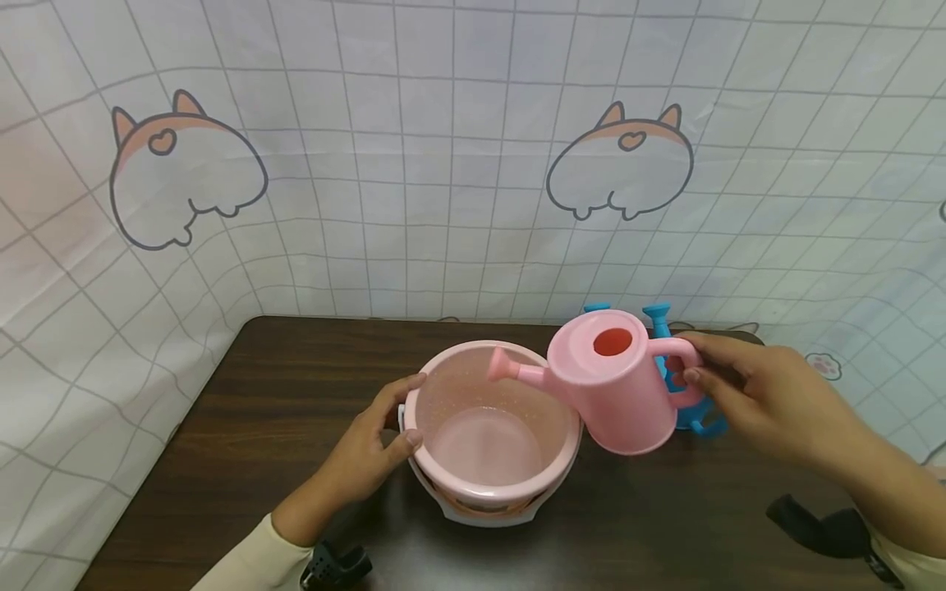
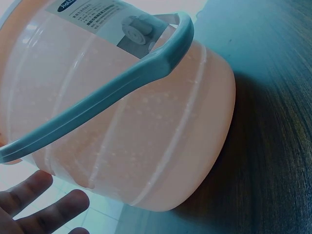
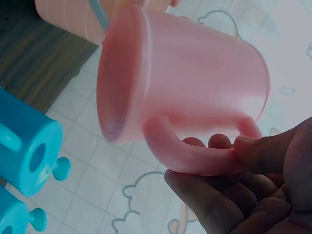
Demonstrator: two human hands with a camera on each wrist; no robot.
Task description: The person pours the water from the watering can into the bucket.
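Note:
A pale pink bucket (image 1: 484, 492) with a grey carry handle (image 2: 105, 105) stands on the dark wooden table. My left hand (image 1: 364, 447) rests against its left side, thumb and index finger spread at the rim; in the left wrist view several fingers (image 2: 53, 212) reach out loosely beside the wall. With my right hand (image 1: 761, 394) I hold a pink watering can (image 1: 617, 402) by its handle, fingers and thumb curled round it. The can is raised at the bucket's right, its spout (image 1: 517, 371) pointing left over the opening. Whether the bucket holds water, I cannot tell.
Two blue watering cans (image 3: 29, 146) stand behind the pink one, partly hidden by it in the head view. A white gridded cloth (image 1: 414, 205) with cartoon drawings hangs behind and beside the table (image 1: 296, 386). A printed label (image 2: 105, 24) is on the bucket's wall.

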